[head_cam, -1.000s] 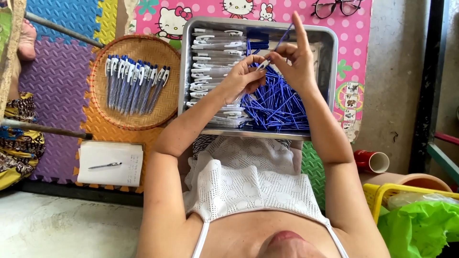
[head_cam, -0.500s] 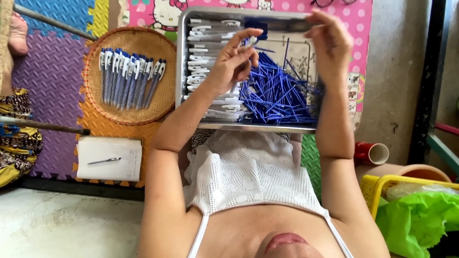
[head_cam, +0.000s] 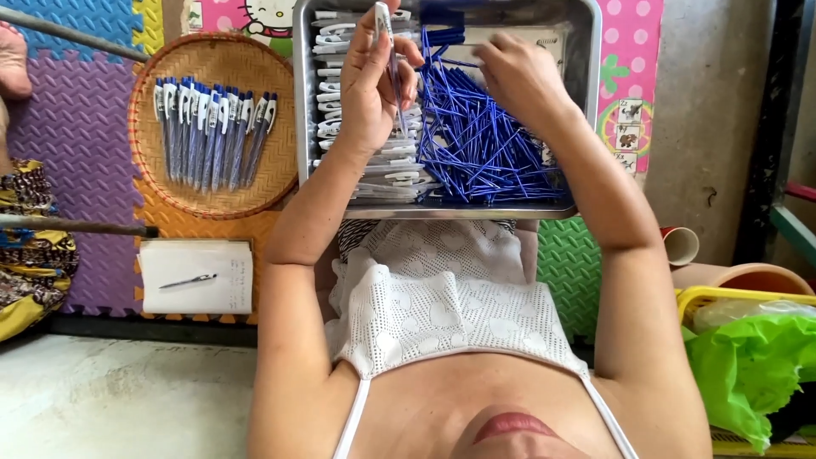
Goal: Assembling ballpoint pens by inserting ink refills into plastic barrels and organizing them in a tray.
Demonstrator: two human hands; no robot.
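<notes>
Over the metal tray (head_cam: 586, 102), left hand (head_cam: 374, 85) grips 1 pen barrel (head_cam: 387, 34); right hand (head_cam: 518, 76) seemingly pinches blue refills (head_cam: 484, 144).

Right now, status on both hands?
Left hand grips a pen barrel upright. Right hand down in blue refills, grip unclear. Metal tray unobstructed.

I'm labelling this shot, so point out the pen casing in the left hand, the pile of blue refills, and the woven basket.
pen casing (head_cam: 384, 21), head view, on its upper end above the fingers.
blue refills (head_cam: 484, 149), head view, middle of the pile.
woven basket (head_cam: 212, 59), head view, bare weave above the pens.
</notes>
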